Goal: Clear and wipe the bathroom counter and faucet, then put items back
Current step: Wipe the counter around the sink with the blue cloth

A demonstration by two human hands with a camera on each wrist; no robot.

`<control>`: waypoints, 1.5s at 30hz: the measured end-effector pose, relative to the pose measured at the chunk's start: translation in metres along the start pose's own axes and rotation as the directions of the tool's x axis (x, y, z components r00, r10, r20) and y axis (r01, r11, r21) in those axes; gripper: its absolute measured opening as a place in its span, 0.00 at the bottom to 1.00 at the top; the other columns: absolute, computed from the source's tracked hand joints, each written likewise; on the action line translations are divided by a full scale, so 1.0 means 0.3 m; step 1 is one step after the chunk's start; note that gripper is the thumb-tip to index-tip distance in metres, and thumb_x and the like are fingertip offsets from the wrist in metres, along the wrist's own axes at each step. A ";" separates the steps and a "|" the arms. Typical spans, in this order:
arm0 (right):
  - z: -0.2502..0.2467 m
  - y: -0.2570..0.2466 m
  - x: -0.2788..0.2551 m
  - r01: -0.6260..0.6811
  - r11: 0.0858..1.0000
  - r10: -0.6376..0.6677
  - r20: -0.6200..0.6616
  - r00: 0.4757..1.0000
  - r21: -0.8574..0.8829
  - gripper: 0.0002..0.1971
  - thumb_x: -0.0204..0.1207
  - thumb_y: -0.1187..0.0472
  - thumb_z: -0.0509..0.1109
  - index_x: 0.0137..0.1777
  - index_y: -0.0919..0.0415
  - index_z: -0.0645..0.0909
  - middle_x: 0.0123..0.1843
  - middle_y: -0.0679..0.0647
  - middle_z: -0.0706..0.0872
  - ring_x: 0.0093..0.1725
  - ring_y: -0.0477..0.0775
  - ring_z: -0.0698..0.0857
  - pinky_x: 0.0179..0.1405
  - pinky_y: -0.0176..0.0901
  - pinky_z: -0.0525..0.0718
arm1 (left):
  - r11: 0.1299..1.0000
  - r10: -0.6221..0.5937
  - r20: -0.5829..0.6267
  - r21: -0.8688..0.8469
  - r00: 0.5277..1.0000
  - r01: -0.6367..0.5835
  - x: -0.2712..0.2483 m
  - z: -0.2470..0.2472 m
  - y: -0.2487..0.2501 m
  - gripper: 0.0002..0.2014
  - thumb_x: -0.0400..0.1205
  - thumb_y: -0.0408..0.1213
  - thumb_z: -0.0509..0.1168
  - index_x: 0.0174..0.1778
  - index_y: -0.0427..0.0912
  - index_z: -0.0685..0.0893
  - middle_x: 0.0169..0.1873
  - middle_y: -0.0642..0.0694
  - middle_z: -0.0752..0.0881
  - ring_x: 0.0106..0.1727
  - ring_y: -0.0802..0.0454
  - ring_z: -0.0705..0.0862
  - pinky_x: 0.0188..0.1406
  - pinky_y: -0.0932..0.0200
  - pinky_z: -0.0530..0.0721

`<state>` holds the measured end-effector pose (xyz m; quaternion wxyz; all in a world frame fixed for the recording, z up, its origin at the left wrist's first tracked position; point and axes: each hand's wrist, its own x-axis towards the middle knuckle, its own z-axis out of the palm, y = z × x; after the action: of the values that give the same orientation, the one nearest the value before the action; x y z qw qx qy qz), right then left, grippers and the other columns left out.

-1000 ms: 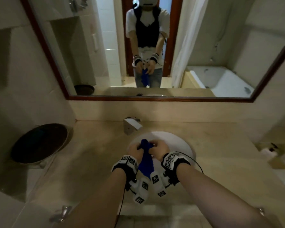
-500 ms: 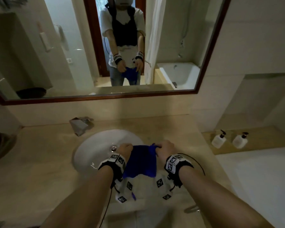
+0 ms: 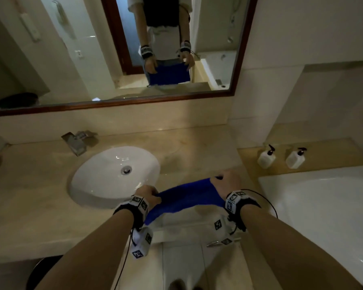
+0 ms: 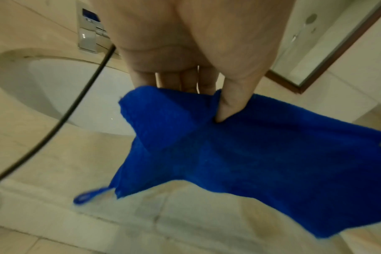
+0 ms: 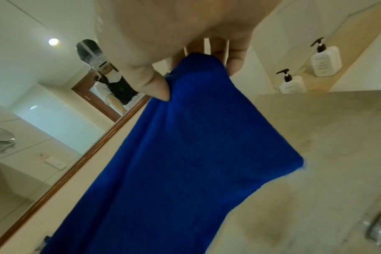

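Now we hold blue cloth [image 3: 187, 195] stretched above tabletop [image 3: 40, 206] right of sink [image 3: 113, 174]; left hand [image 3: 148, 193] and right hand [image 3: 226, 182] fingers pinching opposite edges. Tabletop looks cleared; wiping, faucet [image 3: 76, 141], returning bottles [image 3: 266, 158] remain.

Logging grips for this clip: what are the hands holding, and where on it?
A blue cloth, stretched between both hands: left hand pinches one end, right hand the other.

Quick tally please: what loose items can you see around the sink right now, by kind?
Blue cloth: 1, stretched between the left hand and right hand
White pump bottles: 2, on the ledge right of the counter
Total: 3
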<state>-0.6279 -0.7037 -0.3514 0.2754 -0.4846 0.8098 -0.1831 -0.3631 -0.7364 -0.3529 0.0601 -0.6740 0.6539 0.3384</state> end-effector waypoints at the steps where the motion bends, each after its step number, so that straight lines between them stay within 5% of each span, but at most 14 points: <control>1: 0.002 0.016 0.000 -0.021 1.000 0.020 0.028 0.999 0.023 0.15 0.75 0.52 0.68 0.31 0.59 0.73 0.28 0.53 0.76 0.31 0.55 0.77 0.28 0.40 0.73 | 1.000 -0.001 0.019 0.019 1.000 0.001 0.002 0.016 -0.002 0.08 0.76 0.40 0.67 0.49 0.45 0.87 0.43 0.45 0.86 0.44 0.47 0.83 0.43 0.59 0.79; 5: 0.021 0.080 0.023 -0.103 0.989 0.088 0.137 0.987 0.109 0.18 0.74 0.60 0.68 0.26 0.58 0.65 0.24 0.53 0.67 0.27 0.54 0.68 0.29 0.42 0.66 | 0.997 -0.037 0.094 0.069 0.995 0.030 0.004 0.060 -0.028 0.06 0.74 0.40 0.64 0.41 0.47 0.87 0.41 0.45 0.87 0.43 0.47 0.85 0.42 0.59 0.82; 10: 0.040 0.126 0.046 -0.160 0.983 0.137 0.213 0.967 0.093 0.15 0.76 0.53 0.69 0.32 0.52 0.69 0.29 0.52 0.73 0.29 0.52 0.71 0.27 0.41 0.67 | 0.996 -0.079 0.104 0.040 0.991 0.075 0.015 0.089 -0.082 0.09 0.74 0.41 0.61 0.37 0.46 0.87 0.37 0.45 0.89 0.40 0.46 0.87 0.44 0.55 0.86; 13: 0.071 0.126 0.056 -0.161 0.983 0.138 0.226 0.964 0.088 0.10 0.77 0.53 0.68 0.43 0.60 0.77 0.37 0.60 0.80 0.36 0.57 0.77 0.33 0.41 0.72 | 0.997 -0.076 0.100 0.011 0.992 0.075 0.034 0.096 -0.109 0.11 0.75 0.41 0.60 0.43 0.47 0.88 0.42 0.44 0.89 0.44 0.45 0.87 0.47 0.56 0.86; 16: 0.109 0.134 0.048 -0.152 0.985 0.137 0.175 0.975 0.079 0.13 0.77 0.56 0.67 0.37 0.63 0.71 0.32 0.58 0.71 0.31 0.56 0.72 0.29 0.42 0.66 | 0.998 -0.058 0.102 0.039 0.993 0.054 0.058 0.121 -0.138 0.11 0.78 0.43 0.60 0.51 0.47 0.86 0.43 0.45 0.86 0.43 0.47 0.84 0.43 0.59 0.81; 22: 0.157 0.163 0.072 -0.192 0.978 0.199 0.097 0.975 -0.083 0.10 0.80 0.57 0.65 0.47 0.65 0.80 0.37 0.57 0.80 0.30 0.51 0.76 0.24 0.39 0.69 | 0.998 -0.054 -0.017 -0.037 0.998 0.054 0.118 0.206 -0.173 0.14 0.79 0.39 0.60 0.59 0.47 0.83 0.51 0.42 0.86 0.49 0.43 0.83 0.46 0.58 0.80; 25: 0.172 0.153 0.133 -0.146 0.968 0.162 0.062 0.985 -0.206 0.14 0.80 0.53 0.66 0.47 0.66 0.84 0.44 0.61 0.85 0.34 0.56 0.79 0.31 0.40 0.74 | 0.997 -0.073 -0.091 -0.041 0.993 0.069 0.139 0.218 -0.162 0.15 0.80 0.38 0.60 0.61 0.49 0.83 0.55 0.41 0.83 0.53 0.41 0.83 0.53 0.55 0.81; 29: 0.165 0.088 0.246 -0.135 0.979 0.147 0.068 0.987 -0.150 0.16 0.81 0.55 0.67 0.52 0.71 0.82 0.53 0.65 0.83 0.40 0.60 0.81 0.37 0.44 0.77 | 0.986 -0.150 -0.189 -0.101 0.970 0.133 0.152 0.218 -0.112 0.15 0.81 0.38 0.60 0.62 0.49 0.84 0.55 0.41 0.76 0.53 0.41 0.81 0.54 0.54 0.79; 35: 0.115 0.067 0.371 0.080 0.997 -0.082 0.091 0.993 0.020 0.13 0.77 0.53 0.70 0.56 0.59 0.81 0.59 0.57 0.81 0.54 0.58 0.82 0.47 0.41 0.77 | 0.950 -0.285 -0.299 -0.217 0.911 0.225 0.130 0.225 0.022 0.14 0.79 0.36 0.61 0.58 0.49 0.85 0.55 0.42 0.78 0.54 0.40 0.81 0.55 0.54 0.79; 38: 0.097 0.115 0.384 0.171 0.981 -0.183 0.150 0.971 0.091 0.08 0.74 0.56 0.73 0.50 0.58 0.83 0.54 0.54 0.82 0.52 0.57 0.82 0.47 0.41 0.77 | 0.927 -0.356 -0.268 -0.222 0.895 0.302 0.088 0.305 0.086 0.14 0.79 0.35 0.60 0.57 0.49 0.85 0.56 0.43 0.76 0.55 0.40 0.81 0.58 0.54 0.79; 45: 0.090 0.281 0.356 0.398 0.912 -0.353 0.299 0.887 -0.103 0.09 0.62 0.62 0.74 0.38 0.50 0.77 0.50 0.49 0.74 0.56 0.57 0.77 0.53 0.48 0.78 | 0.877 -0.470 -0.118 -0.176 0.875 0.447 0.006 0.563 0.181 0.20 0.78 0.41 0.62 0.68 0.55 0.78 0.66 0.47 0.72 0.68 0.44 0.73 0.69 0.51 0.73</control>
<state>-0.7093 -0.7600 -0.4488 0.3037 -0.6736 0.6666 -0.0982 -0.4769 -0.6568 -0.4632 0.0385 -0.8370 0.4519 0.3062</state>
